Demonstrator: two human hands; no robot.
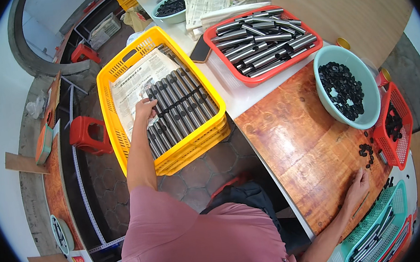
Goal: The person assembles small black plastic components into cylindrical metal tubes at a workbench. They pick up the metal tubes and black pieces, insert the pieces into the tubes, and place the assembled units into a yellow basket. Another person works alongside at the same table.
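Reaching into the yellow crate, my left hand has its fingers closed at the end of a shiny metal tube. More tubes with black ends lie beside it in neat rows, next to a sheet of newspaper. My right hand rests low over the brown wooden board, fingers drawn together; whatever is in them is too small to make out. Just beyond its fingertips lies a loose cluster of small black caps.
A red basket heaped with metal tubes stands at the back. At right are a pale blue basin of black caps, a red basket and a green basket. A phone lies beside the crate; red stools stand left.
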